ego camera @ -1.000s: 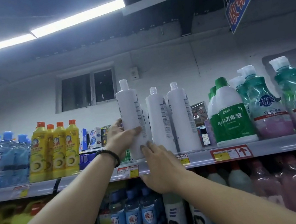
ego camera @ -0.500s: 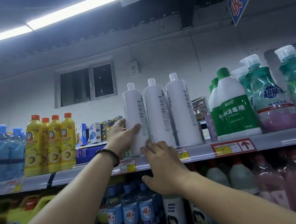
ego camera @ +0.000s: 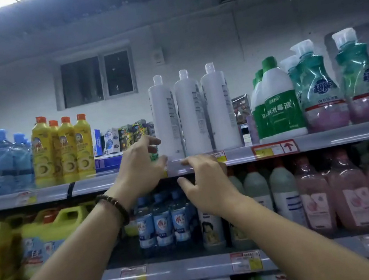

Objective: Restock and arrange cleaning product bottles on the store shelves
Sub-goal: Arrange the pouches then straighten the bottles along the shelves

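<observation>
Centre frame: three white bottles (ego camera: 192,114) stand in a tight row on the upper shelf (ego camera: 347,134). Our left hand (ego camera: 137,171) hovers empty and loose-fingered beside the leftmost one. Our right hand (ego camera: 206,180), empty and relaxed, is at the shelf edge. Placement looks complete; next we would fetch more stock.

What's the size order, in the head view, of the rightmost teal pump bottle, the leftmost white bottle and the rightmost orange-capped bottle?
1. rightmost teal pump bottle
2. leftmost white bottle
3. rightmost orange-capped bottle
</observation>
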